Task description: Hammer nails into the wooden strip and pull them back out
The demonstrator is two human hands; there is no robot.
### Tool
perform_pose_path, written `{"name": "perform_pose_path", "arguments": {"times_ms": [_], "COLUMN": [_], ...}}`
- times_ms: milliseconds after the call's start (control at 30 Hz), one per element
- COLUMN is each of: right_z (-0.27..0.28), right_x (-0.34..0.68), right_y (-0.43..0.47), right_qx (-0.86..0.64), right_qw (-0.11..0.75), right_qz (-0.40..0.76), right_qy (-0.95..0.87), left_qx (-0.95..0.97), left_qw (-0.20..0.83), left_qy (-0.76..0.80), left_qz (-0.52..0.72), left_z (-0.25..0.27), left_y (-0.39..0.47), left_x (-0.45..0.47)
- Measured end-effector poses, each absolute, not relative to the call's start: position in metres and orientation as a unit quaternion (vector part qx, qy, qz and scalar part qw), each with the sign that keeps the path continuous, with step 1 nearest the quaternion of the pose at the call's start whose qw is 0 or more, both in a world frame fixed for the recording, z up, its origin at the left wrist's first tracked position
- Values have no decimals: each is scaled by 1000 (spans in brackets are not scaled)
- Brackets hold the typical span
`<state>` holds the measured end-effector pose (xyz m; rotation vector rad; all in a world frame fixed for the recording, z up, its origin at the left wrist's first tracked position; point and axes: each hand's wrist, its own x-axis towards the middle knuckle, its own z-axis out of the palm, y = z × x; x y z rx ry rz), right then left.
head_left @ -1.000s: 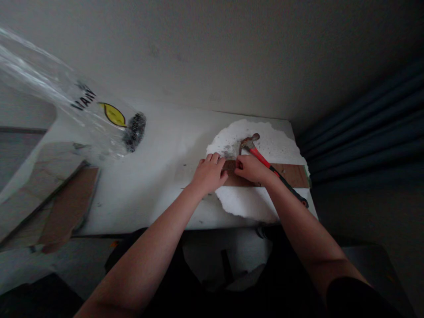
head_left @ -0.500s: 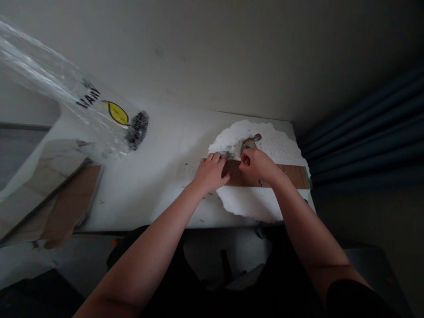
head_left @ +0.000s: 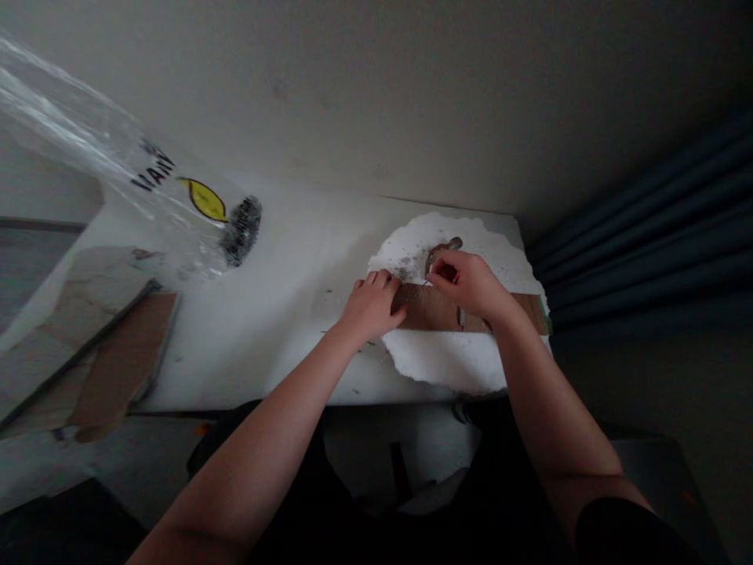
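A flat brown strip of board [head_left: 438, 308] lies across a ragged-edged white sheet [head_left: 438, 365]. My left hand [head_left: 373, 304] is at the strip's left end, with fingers over its far corner and thumb on its near side, holding it. Above the strip's far edge, my right hand [head_left: 464, 282] is closed in a pinch on a thin pointed tool [head_left: 427, 282]; most of it is hidden in the fingers, where a bit of red shows. Just beyond that hand lies a small brown and grey object [head_left: 452, 245], its kind unclear. A small pale piece [head_left: 460, 316] rests on the strip.
The white table [head_left: 282, 314] meets a grey wall behind. A clear plastic bag [head_left: 176, 188] with black lettering and a yellow mark stands at left. Near it lie marble-patterned and brown panels [head_left: 126, 353]. A dark blue curtain [head_left: 647, 220] hangs at right.
My right hand has shifted slightly up and right, uncovering the thin tip and the pale piece on the strip. My left hand stays almost in place.
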<state>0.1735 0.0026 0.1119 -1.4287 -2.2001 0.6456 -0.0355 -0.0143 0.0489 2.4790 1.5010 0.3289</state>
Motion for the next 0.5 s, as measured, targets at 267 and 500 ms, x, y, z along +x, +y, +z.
{"name": "perform_pose_path", "arguments": {"times_ms": [267,500], "right_z": [95,98], "right_x": [163,168], "right_y": [-3,-2], "right_qx": [-480,-514], "right_qw": [221,191], "right_qz": [277,276], "right_qy": [-802,-789], "left_qx": [817,810], "left_qw": [266,335], "left_qy": [386,431], "left_qz": [335,213], "left_z": [51,61], "left_y": [0,20], "left_x": [-34,-86]}}
